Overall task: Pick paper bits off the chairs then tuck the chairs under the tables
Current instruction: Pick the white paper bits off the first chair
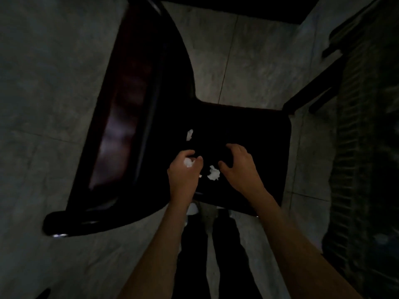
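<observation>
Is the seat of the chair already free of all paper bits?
No, two white paper bits lie on the dark chair seat, and the left hand holds another bit.

Grey tiled floor (248,61); dark trousers (190,266)

No writing, label, brand, number or sign can be read anywhere in this dim view — not on any surface it shows.
</observation>
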`<state>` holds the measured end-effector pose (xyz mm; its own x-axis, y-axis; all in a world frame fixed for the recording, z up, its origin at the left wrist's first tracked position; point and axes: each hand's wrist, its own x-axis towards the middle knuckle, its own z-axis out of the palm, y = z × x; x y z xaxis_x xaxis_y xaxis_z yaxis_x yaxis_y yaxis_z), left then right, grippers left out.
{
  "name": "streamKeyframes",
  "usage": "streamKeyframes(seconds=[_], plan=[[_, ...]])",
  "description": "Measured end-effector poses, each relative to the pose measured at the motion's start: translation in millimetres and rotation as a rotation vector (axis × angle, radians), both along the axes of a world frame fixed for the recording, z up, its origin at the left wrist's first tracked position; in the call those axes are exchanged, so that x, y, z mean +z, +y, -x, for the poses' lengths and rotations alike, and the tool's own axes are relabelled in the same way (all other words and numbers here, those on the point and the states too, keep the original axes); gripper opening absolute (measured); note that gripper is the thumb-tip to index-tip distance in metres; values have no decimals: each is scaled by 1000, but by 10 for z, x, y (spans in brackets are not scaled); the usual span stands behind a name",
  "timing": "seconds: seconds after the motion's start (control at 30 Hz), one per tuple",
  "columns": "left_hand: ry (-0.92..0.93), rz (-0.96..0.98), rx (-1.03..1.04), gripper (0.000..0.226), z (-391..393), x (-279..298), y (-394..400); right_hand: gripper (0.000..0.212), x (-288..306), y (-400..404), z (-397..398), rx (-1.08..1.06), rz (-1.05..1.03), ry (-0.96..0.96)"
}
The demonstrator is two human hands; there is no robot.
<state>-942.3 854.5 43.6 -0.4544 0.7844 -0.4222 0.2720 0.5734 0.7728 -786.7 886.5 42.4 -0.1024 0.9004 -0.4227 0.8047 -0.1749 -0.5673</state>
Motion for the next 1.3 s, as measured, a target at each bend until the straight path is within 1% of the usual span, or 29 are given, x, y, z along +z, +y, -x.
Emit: streamKeyframes(seconds=[0.13,0.23,0.3,0.47,0.6,0.67,0.73,0.8,0.87,0.97,1.03,1.1,1.13,1.2,1.3], plan=[[40,50,21,26,-126,-615,-73,60,-612,-131,-31,-5,43,42],[-56,73,61,19,-153,-1016,-124,59,-997,-231,-56,2,80,84],[-115,90,107,14,-145,-1246,-165,60,-1247,-297,-51,22,88,75],[-179,49,220,7,-161,-1661,-233,62,-1684,-393,1,33,68,45],[-299,60,318,4,-183,-1822,-322,62,-1870,-459,73,37,40,36],[-381,74,405,9,-192,-1842,-342,59,-1919,-477,100,54,23,22],[-441,97,457,19,-193,-1852,-354,57,-1960,-478,102,110,0,-14],[-487,110,458,33,-197,-1864,-367,50,-2002,-461,85,160,-23,-47],[-535,129,456,41,-199,-1862,-363,38,-2030,-441,83,189,-34,-73],[-634,149,492,34,-178,-1873,-332,27,-2090,-428,96,175,-23,-71],[-735,128,517,27,-153,-1885,-321,21,-2118,-422,106,99,-2,-19],[-820,101,536,22,-120,-1901,-321,18,-2087,-415,115,-63,23,64],[-852,90,544,22,-107,-1905,-324,20,-2047,-419,126,-151,25,107],[-904,77,563,28,-110,-1914,-328,25,-1935,-451,172,-284,24,230],[-949,61,604,37,-148,-1933,-308,24,-1736,-505,289,-323,43,444]])
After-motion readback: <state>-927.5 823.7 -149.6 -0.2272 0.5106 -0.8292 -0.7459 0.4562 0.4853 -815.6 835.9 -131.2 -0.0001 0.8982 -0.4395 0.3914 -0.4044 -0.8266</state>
